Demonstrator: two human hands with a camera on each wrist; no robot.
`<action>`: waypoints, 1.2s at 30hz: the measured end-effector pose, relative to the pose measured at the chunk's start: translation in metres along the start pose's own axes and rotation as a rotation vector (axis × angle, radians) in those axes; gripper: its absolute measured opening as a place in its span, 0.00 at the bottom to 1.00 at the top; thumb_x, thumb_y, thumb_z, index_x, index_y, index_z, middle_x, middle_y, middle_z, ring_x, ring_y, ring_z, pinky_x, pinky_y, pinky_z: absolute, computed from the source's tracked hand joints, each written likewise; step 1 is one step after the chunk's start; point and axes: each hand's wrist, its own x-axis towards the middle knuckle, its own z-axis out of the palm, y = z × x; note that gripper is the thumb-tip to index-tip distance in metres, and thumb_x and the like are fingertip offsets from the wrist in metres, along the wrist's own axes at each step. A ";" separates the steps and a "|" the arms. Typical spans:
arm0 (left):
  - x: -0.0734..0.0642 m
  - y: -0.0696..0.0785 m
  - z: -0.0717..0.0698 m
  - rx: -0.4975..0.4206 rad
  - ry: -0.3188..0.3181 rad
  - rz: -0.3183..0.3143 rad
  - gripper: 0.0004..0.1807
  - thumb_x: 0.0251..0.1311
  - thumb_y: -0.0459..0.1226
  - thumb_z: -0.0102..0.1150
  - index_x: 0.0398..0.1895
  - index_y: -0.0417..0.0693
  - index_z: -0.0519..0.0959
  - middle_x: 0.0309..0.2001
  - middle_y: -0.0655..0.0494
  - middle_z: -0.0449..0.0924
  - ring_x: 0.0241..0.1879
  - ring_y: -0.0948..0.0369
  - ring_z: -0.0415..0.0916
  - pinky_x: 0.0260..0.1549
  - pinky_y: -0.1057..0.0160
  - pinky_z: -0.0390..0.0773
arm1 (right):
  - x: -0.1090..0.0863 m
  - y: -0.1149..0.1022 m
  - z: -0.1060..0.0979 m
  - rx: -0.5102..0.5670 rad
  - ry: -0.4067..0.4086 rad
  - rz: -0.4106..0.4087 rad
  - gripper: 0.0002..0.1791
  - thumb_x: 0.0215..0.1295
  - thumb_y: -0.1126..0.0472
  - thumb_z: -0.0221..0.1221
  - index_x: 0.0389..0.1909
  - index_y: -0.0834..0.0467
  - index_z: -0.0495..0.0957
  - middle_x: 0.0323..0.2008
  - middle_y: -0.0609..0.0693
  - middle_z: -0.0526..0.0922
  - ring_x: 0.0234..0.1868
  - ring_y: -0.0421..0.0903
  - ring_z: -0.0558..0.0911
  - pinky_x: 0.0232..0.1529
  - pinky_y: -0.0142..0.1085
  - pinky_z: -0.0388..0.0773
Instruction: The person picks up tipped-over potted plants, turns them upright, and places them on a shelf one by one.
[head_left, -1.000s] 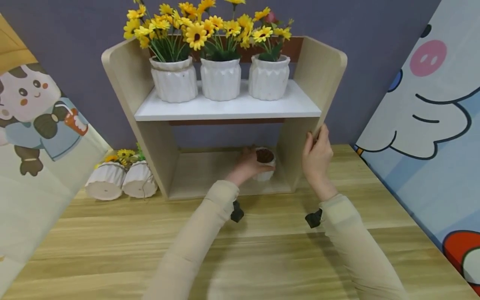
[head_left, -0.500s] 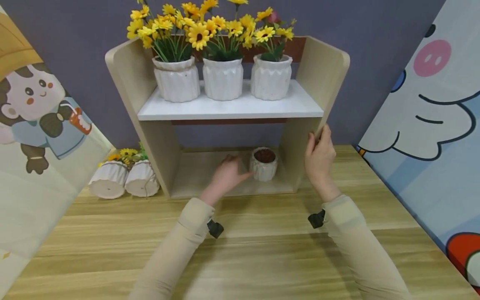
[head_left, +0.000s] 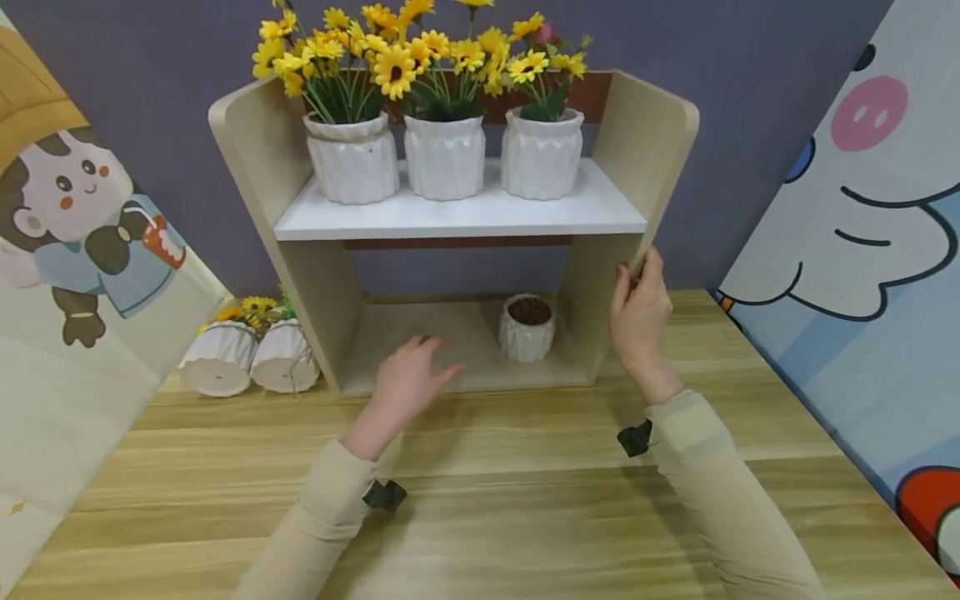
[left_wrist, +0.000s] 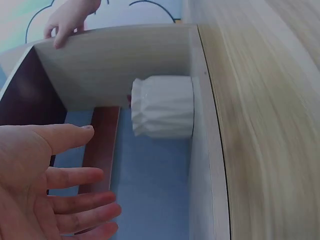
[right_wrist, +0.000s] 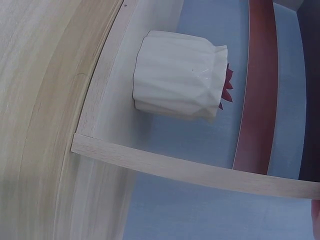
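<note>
My left hand (head_left: 408, 379) hovers with fingers spread at the front of the shelf unit's lower compartment, holding nothing. In the left wrist view, the thumb and fingers (left_wrist: 85, 205) point into that compartment. A small white ridged pot (head_left: 527, 340) with a reddish-brown top stands upright at the compartment's right end, apart from the hand. Dark red pointed tips show over its rim in the right wrist view. My right hand (head_left: 640, 317) grips the front edge of the wooden shelf unit's right side panel (head_left: 652, 167), thumb on the inner face.
Three white pots with yellow flowers (head_left: 442, 158) stand on the white upper board (head_left: 457, 218). Two more flower pots (head_left: 251, 357) lie tipped on the wood-grain table (head_left: 510, 517), left of the unit. Cartoon-printed panels (head_left: 847, 242) flank the table.
My left hand has let go of the small pot and drawn back left and toward me. The pot stays at the right end. My right hand keeps its hold on the side panel.
</note>
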 end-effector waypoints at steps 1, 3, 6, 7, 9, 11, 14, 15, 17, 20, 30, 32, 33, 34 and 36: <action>-0.004 -0.004 -0.003 0.000 0.001 -0.009 0.25 0.53 0.52 0.58 0.49 0.46 0.77 0.48 0.46 0.78 0.45 0.49 0.76 0.38 0.49 0.76 | 0.000 0.000 0.000 0.002 -0.001 -0.002 0.20 0.67 0.57 0.49 0.54 0.65 0.64 0.38 0.68 0.75 0.35 0.63 0.77 0.33 0.55 0.72; -0.010 -0.012 -0.007 -0.004 0.010 -0.020 0.24 0.53 0.51 0.59 0.48 0.45 0.77 0.47 0.46 0.78 0.44 0.48 0.77 0.38 0.48 0.76 | 0.001 -0.001 0.000 0.004 -0.002 -0.005 0.20 0.67 0.57 0.48 0.54 0.65 0.64 0.39 0.68 0.75 0.35 0.63 0.77 0.33 0.55 0.72; -0.020 -0.028 -0.012 -0.011 0.020 -0.033 0.23 0.53 0.49 0.59 0.47 0.44 0.78 0.46 0.45 0.79 0.42 0.48 0.78 0.36 0.48 0.76 | 0.002 -0.001 0.000 0.004 -0.001 -0.007 0.20 0.67 0.58 0.48 0.54 0.65 0.64 0.38 0.68 0.75 0.34 0.63 0.77 0.32 0.55 0.72; -0.022 -0.034 -0.013 -0.011 0.020 -0.037 0.22 0.53 0.49 0.59 0.46 0.43 0.78 0.45 0.45 0.80 0.41 0.48 0.78 0.35 0.49 0.77 | 0.002 -0.001 -0.001 0.005 0.001 -0.006 0.20 0.67 0.58 0.48 0.54 0.65 0.64 0.38 0.68 0.75 0.34 0.63 0.77 0.32 0.55 0.72; -0.027 -0.046 -0.016 -0.014 0.021 -0.051 0.21 0.54 0.47 0.60 0.45 0.43 0.79 0.43 0.45 0.80 0.38 0.48 0.79 0.32 0.51 0.77 | 0.002 -0.001 -0.001 0.005 0.006 -0.007 0.19 0.67 0.58 0.49 0.54 0.66 0.64 0.38 0.68 0.75 0.34 0.63 0.77 0.32 0.55 0.71; -0.031 -0.057 -0.019 -0.018 0.011 -0.065 0.20 0.54 0.47 0.59 0.44 0.41 0.79 0.42 0.43 0.81 0.37 0.48 0.79 0.32 0.51 0.76 | 0.003 -0.001 -0.001 0.004 0.012 -0.009 0.19 0.67 0.58 0.49 0.53 0.66 0.64 0.37 0.68 0.75 0.33 0.63 0.77 0.32 0.55 0.71; -0.035 -0.070 -0.024 -0.029 0.005 -0.089 0.20 0.55 0.45 0.58 0.45 0.40 0.79 0.41 0.41 0.80 0.37 0.47 0.78 0.33 0.50 0.76 | 0.003 0.000 -0.001 0.002 0.017 -0.009 0.19 0.67 0.58 0.49 0.53 0.66 0.64 0.36 0.68 0.75 0.33 0.64 0.77 0.32 0.55 0.71; -0.036 -0.074 -0.026 -0.035 0.002 -0.095 0.20 0.56 0.45 0.58 0.45 0.39 0.78 0.41 0.41 0.80 0.37 0.47 0.78 0.34 0.49 0.75 | 0.003 0.000 -0.001 0.003 0.012 -0.008 0.19 0.67 0.58 0.48 0.53 0.66 0.64 0.36 0.68 0.75 0.33 0.64 0.77 0.32 0.55 0.71; -0.039 -0.080 -0.030 -0.041 0.003 -0.101 0.20 0.56 0.45 0.57 0.45 0.39 0.78 0.41 0.40 0.80 0.37 0.47 0.78 0.34 0.49 0.75 | 0.003 0.000 -0.001 0.002 -0.005 -0.005 0.19 0.67 0.57 0.48 0.53 0.67 0.64 0.35 0.68 0.75 0.33 0.64 0.77 0.31 0.55 0.71; -0.045 -0.088 -0.036 -0.028 -0.002 -0.110 0.20 0.57 0.45 0.56 0.46 0.40 0.78 0.40 0.41 0.81 0.36 0.47 0.78 0.32 0.50 0.76 | 0.001 -0.002 -0.003 -0.003 -0.035 -0.006 0.21 0.68 0.56 0.47 0.53 0.68 0.64 0.35 0.69 0.75 0.33 0.64 0.77 0.31 0.55 0.72; -0.053 -0.105 -0.063 0.049 0.096 -0.218 0.14 0.63 0.41 0.48 0.40 0.43 0.80 0.33 0.43 0.82 0.19 0.54 0.75 0.10 0.62 0.63 | 0.001 -0.002 -0.003 0.003 -0.004 -0.005 0.19 0.67 0.57 0.48 0.53 0.66 0.64 0.35 0.68 0.75 0.32 0.64 0.77 0.30 0.55 0.71; -0.052 -0.110 -0.067 0.059 0.141 -0.262 0.14 0.63 0.41 0.47 0.40 0.43 0.80 0.32 0.43 0.82 0.19 0.54 0.74 0.09 0.62 0.62 | 0.001 -0.002 -0.003 0.005 -0.003 -0.006 0.19 0.67 0.58 0.49 0.53 0.66 0.64 0.36 0.68 0.75 0.33 0.64 0.77 0.31 0.55 0.71; -0.052 -0.113 -0.069 0.058 0.164 -0.279 0.15 0.63 0.41 0.48 0.39 0.42 0.80 0.31 0.43 0.82 0.18 0.54 0.74 0.09 0.62 0.61 | 0.001 -0.002 -0.003 0.004 -0.004 -0.006 0.19 0.67 0.58 0.48 0.53 0.66 0.64 0.36 0.68 0.75 0.33 0.64 0.77 0.31 0.55 0.71; -0.051 -0.116 -0.069 0.052 0.186 -0.296 0.15 0.62 0.41 0.48 0.38 0.41 0.80 0.31 0.43 0.81 0.18 0.54 0.74 0.09 0.63 0.61 | 0.000 -0.002 -0.003 0.004 -0.008 -0.005 0.19 0.67 0.57 0.48 0.53 0.66 0.64 0.37 0.68 0.75 0.33 0.64 0.77 0.31 0.55 0.71; -0.050 -0.123 -0.071 0.045 0.220 -0.321 0.15 0.62 0.41 0.48 0.38 0.39 0.79 0.29 0.42 0.81 0.16 0.55 0.72 0.08 0.63 0.61 | 0.000 -0.002 -0.003 0.003 -0.018 -0.003 0.20 0.67 0.57 0.48 0.53 0.66 0.64 0.37 0.68 0.75 0.34 0.64 0.77 0.32 0.55 0.71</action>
